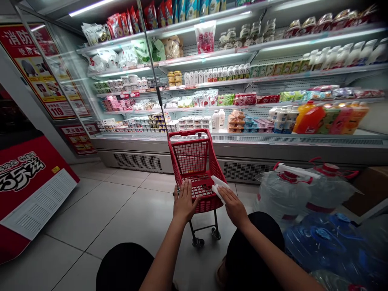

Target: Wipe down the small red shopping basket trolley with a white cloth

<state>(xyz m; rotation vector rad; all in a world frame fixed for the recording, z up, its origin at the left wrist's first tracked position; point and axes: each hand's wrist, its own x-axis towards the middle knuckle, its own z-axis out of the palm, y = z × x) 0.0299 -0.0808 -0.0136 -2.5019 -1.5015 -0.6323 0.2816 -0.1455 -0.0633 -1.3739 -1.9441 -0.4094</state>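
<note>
A small red shopping cart on wheels stands on the tiled floor in front of me, with a thin pole rising from its back. My left hand lies flat on the cart's near rim, fingers stretched out. My right hand presses a white cloth against the cart's right edge, fingers extended over it. My knees in dark trousers show at the bottom.
A lit refrigerated shelf unit full of dairy packs, bottles and juice runs along the back. Large water jugs crowd the floor at right. A red freezer cabinet stands at left, with red posters on the wall above.
</note>
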